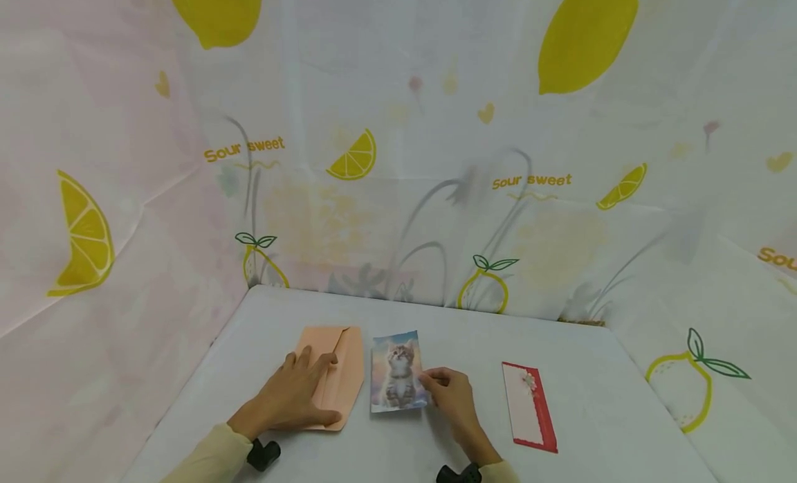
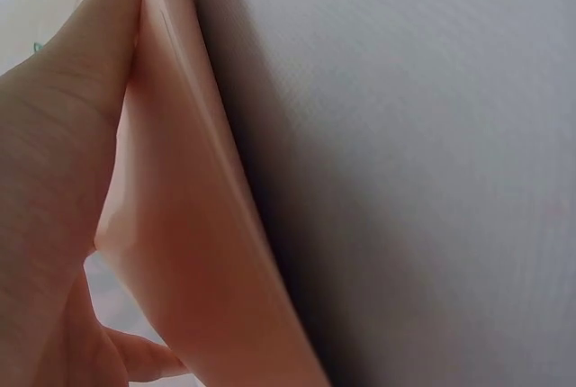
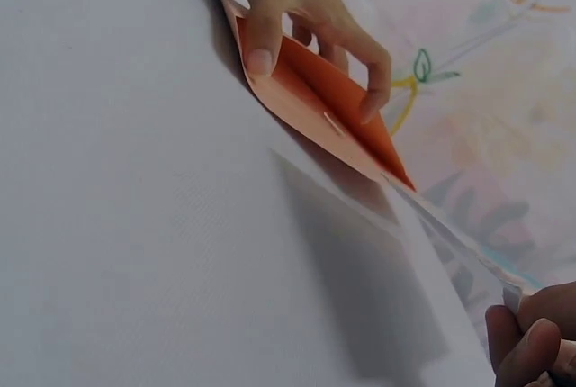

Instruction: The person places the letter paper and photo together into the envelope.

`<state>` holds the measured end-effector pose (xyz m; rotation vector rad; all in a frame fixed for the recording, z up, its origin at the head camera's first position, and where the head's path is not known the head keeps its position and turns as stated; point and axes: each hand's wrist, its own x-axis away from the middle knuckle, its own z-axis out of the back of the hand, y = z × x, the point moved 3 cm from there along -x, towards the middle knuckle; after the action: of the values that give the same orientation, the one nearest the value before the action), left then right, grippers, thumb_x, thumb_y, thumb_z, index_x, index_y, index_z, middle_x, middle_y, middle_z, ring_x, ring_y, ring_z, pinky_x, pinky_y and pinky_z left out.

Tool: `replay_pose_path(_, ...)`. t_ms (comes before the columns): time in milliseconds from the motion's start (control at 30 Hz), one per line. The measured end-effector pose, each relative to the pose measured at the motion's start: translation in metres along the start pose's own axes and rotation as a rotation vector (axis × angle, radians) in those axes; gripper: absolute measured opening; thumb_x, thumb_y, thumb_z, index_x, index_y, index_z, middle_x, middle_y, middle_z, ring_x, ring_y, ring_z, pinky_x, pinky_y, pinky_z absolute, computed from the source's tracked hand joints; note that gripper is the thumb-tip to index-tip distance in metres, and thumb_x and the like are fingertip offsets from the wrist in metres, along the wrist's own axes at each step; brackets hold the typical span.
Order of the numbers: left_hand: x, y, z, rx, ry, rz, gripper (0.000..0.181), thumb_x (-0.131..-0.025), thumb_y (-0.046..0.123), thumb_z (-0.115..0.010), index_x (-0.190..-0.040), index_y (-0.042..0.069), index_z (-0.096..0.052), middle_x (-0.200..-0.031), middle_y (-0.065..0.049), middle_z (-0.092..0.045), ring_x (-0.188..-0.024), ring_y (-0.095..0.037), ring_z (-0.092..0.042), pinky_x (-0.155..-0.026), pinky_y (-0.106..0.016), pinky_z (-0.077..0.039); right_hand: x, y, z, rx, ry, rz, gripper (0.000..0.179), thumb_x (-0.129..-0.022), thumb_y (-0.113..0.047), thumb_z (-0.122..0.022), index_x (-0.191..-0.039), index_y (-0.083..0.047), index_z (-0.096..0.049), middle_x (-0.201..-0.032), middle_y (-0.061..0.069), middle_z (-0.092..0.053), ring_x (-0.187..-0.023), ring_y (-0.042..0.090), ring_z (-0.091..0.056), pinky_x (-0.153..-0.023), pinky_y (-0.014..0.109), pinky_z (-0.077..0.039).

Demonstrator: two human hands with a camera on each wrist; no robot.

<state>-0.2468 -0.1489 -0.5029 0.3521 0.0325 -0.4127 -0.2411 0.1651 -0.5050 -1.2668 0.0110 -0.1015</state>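
A peach envelope [image 1: 350, 372] lies on the white table, its orange inside [image 3: 301, 72] showing through a gap in the right wrist view. My left hand [image 1: 289, 393] rests on it with fingers spread, the thumb against the envelope near its lower corner. Close up in the left wrist view, the thumb [image 2: 90, 45] touches the peach paper [image 2: 207, 252]. Between thumb and fingers my right hand [image 1: 453, 398] pinches the right edge of a kitten picture card [image 1: 398, 372]. That card is raised above the table, just right of the envelope, and casts a shadow.
A red and white card [image 1: 528, 407] with a small flower lies to the right of my right hand. Behind the white table [image 1: 473, 344] hangs a lemon-print cloth [image 1: 405, 213], which also lines both sides. Dark bands [image 1: 264, 455] sit on both wrists.
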Motion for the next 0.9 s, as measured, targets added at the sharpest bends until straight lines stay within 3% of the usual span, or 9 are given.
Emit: replay_pose_path(900, -0.001, -0.003, -0.002, 0.006, 0.007, -0.017, 0.102, -0.065, 0.090, -0.069, -0.143, 0.028, -0.049, -0.142, -0.030, -0.044, -0.102, -0.040, -0.049, -0.082, -0.060, -0.048, -0.007, -0.013, -0.077, -0.010, 0.003, 0.070, 0.017, -0.093, -0.020, -0.078, -0.096, -0.004, -0.077, -0.078, 0.000, -0.070, -0.058, 0.012, -0.054, -0.054, 0.028, -0.045)
